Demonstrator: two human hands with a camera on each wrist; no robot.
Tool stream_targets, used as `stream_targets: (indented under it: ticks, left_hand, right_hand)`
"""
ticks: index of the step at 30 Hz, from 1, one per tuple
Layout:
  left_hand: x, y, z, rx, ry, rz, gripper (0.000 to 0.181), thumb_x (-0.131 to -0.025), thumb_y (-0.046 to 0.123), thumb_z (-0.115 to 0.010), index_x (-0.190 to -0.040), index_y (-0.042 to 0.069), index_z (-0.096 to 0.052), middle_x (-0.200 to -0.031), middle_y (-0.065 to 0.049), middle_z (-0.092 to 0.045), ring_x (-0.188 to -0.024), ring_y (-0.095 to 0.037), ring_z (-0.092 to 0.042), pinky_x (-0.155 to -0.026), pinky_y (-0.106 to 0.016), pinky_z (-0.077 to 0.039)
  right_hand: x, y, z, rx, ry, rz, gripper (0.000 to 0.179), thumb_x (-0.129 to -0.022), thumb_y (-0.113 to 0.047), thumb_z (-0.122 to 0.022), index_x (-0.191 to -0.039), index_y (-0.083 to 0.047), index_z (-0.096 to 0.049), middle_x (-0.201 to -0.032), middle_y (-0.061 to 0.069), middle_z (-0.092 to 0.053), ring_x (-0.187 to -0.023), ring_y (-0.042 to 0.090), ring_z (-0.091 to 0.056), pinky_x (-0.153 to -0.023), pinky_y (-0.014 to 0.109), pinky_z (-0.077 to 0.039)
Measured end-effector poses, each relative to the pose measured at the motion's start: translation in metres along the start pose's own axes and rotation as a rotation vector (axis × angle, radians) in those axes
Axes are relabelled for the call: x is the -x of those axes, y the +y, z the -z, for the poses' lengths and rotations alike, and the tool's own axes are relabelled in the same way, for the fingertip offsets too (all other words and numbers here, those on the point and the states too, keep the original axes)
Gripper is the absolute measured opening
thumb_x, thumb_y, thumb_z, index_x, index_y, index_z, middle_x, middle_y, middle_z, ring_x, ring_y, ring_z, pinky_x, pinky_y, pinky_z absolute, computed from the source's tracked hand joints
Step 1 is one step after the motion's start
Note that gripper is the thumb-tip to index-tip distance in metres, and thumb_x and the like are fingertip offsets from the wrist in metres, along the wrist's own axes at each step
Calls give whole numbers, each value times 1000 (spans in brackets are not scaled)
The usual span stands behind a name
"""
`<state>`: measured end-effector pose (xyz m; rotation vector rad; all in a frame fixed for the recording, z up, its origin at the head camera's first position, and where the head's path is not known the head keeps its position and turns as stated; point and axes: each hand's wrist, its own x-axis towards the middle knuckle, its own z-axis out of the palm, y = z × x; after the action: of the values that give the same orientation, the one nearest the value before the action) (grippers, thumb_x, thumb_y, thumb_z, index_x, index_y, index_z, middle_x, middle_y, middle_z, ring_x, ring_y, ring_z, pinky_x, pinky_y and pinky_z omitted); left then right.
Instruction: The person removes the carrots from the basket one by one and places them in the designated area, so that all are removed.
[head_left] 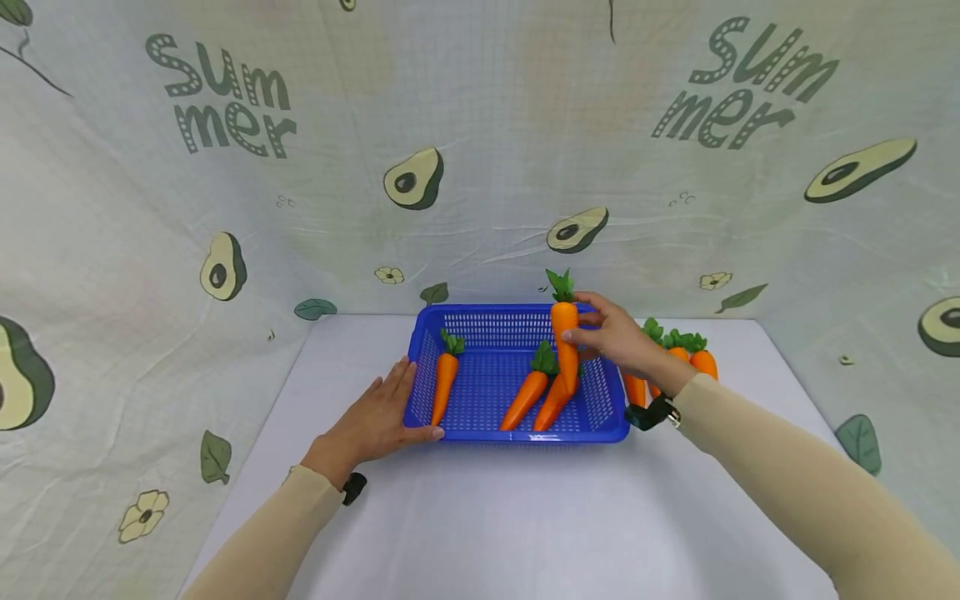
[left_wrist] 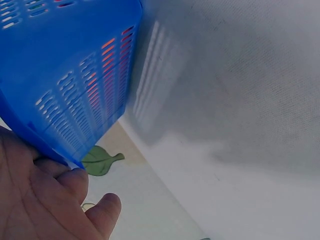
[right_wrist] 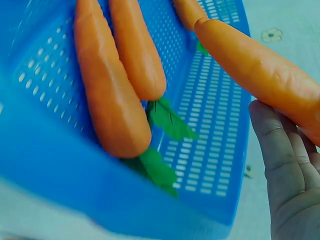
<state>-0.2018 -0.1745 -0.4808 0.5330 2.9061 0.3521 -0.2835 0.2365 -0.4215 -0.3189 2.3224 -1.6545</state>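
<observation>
A blue perforated basket [head_left: 480,436] stands on the table with one orange carrot [head_left: 445,383] at its left and two more, a carrot [head_left: 525,400] and a carrot [head_left: 552,403], toward its right. My left hand [head_left: 375,417] rests on the basket's left rim, thumb at the front corner; the left wrist view shows its fingers against the blue rim [left_wrist: 30,132]. My right hand [head_left: 618,337] holds a carrot [head_left: 565,333] above the right part of the basket, leafy top up and tip down. In the right wrist view its fingers lie along that carrot [right_wrist: 265,70].
Several more carrots [head_left: 703,363] lie on the white table [head_left: 480,517] right of the basket, partly hidden by the right forearm. A cloth printed with avocados [head_left: 415,178] hangs behind and at the sides.
</observation>
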Motion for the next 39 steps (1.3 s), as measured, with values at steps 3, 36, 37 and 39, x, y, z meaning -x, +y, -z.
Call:
stream_targets:
  ticks: [3, 36, 37, 39]
  left_hand:
    - [0, 0, 0, -6, 0, -2, 131, -83, 88, -58, -168, 0, -11, -177, -19, -8, -163, -38, -17, -130, -59, -20]
    - [0, -1, 1, -11, -2, -9, 131, -83, 89, -58, -168, 0, -11, -177, -19, -10, -163, -37, -17, -131, -58, -19]
    - [0, -1, 1, -10, -1, -9, 131, -83, 89, -58, -168, 0, -11, -177, -19, -10, -163, -37, -17, -131, -58, -19]
    - [0, -1, 1, -11, 1, -7, 132, -83, 89, -58, -168, 1, -11, -177, -19, -10, -163, -38, -17, -131, -58, -19]
  right_hand:
    - [5, 2, 8, -1, 18, -8, 82, -103, -16, -70, -169, -15, -21, -159, 30, -44, -118, 40, -70, -86, 49, -65]
    - [87, 26, 81, 248, 214, -121, 94, -102, -38, -72, -170, -11, -14, -155, 36, -45, -118, 43, -68, -92, 52, -63]
    - [90, 27, 83, 257, 217, -124, 94, -102, -38, -72, -170, -10, -14, -154, 37, -45, -115, 41, -70, -90, 51, -64]
    - [96, 30, 85, 277, 224, -134, 94, -101, -39, -73, -169, -8, -14, -153, 39, -44, -110, 38, -72, -86, 47, -65]
